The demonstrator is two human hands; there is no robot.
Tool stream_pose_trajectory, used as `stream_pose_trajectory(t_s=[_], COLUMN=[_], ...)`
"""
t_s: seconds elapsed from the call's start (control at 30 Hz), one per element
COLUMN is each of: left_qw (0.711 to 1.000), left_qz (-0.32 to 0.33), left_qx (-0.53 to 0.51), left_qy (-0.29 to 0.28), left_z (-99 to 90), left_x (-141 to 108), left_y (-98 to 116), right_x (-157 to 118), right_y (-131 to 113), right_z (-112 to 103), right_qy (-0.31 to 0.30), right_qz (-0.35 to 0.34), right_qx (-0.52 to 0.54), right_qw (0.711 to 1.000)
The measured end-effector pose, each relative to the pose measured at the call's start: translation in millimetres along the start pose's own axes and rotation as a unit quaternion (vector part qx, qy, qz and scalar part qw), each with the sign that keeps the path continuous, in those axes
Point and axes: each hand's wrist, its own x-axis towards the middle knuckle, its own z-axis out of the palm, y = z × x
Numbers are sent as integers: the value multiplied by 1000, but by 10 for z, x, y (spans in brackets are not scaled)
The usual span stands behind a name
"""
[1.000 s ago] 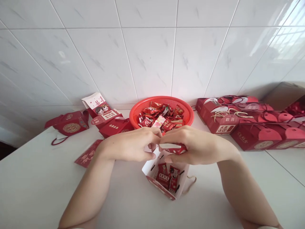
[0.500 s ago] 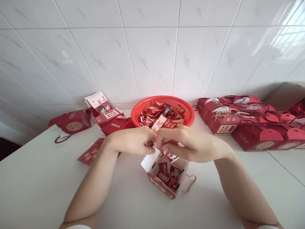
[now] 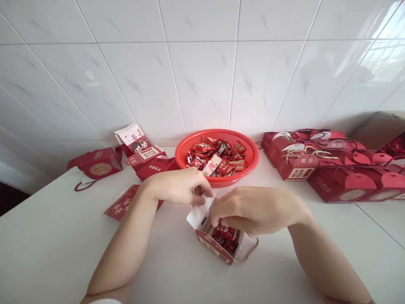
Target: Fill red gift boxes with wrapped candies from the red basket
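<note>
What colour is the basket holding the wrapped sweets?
The basket is bright orange-red, with a perforated wall; it shows best in the current head view.

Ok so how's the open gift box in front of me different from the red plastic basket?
Shape: the open gift box is angular with a raised white flap, while the red plastic basket is rounded with a broad rim.
Colour: the box is white inside, but the basket is red throughout.
Size: the basket is wider than the box.
Both are open on top and hold red-wrapped sweets.
</note>
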Motion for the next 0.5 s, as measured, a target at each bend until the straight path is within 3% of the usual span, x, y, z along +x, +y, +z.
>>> stream_pose_trajectory(t_s=[0.13, 0.23, 0.33, 0.5], left_qw=[1000, 1000, 1000, 999], left_qz=[-8, 9, 16, -15], left_qx=[19, 21, 22, 26], left_qy=[8, 7, 12, 31], left_z=[-3, 5, 15, 20], left_x=[10, 2, -9, -13], left_y=[-30, -39, -36, -23], right_x=[164, 301, 384, 381], right_y=[12, 35, 40, 71], right_z=[95, 187, 256, 288], right_qy=[-162, -226, -227, -156], right_qz=[24, 74, 103, 182], right_qx=[-12, -30, -84, -165], right_qw=[986, 971, 965, 957])
